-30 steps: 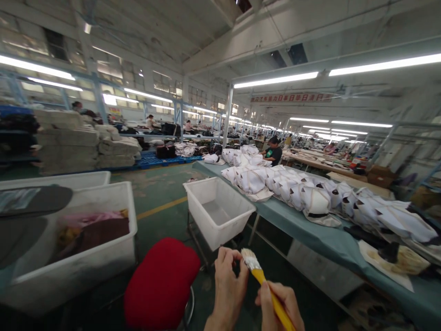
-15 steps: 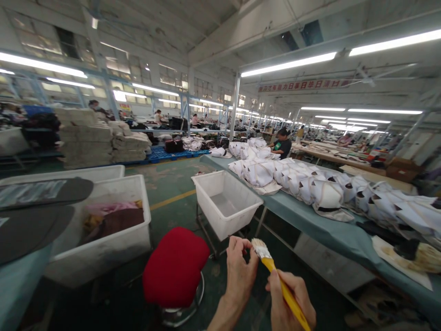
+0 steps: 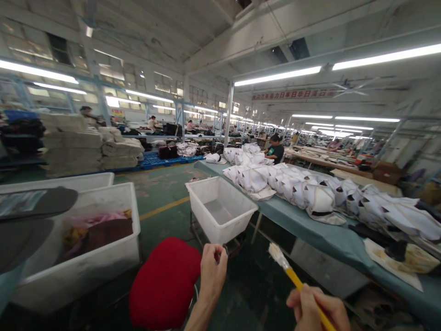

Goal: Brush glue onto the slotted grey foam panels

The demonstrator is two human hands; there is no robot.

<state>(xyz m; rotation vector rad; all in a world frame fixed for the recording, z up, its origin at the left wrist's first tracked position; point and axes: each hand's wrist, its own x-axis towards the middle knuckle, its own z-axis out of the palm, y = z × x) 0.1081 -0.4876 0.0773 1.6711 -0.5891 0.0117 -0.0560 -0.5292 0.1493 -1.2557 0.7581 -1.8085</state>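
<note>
My right hand (image 3: 319, 310) at the bottom right is closed round the yellow handle of a paintbrush (image 3: 291, 275). Its pale bristles point up and to the left. My left hand (image 3: 212, 270) is raised beside it with thumb and fingertips pinched together. What the pinch holds, if anything, is too small to make out. A gap separates it from the bristles. A red round stool (image 3: 164, 285) stands just left of my left wrist.
A long table with a teal cover (image 3: 310, 230) runs along the right, carrying several white shoe uppers (image 3: 319, 197). An empty white bin (image 3: 220, 209) on a trolley stands ahead. Another white bin with cloth (image 3: 86, 248) is at left. A seated worker (image 3: 275, 149) is farther back.
My left hand has come off the brush bristles and moved left, still pinched. My right hand has carried the brush to the right and lower.
</note>
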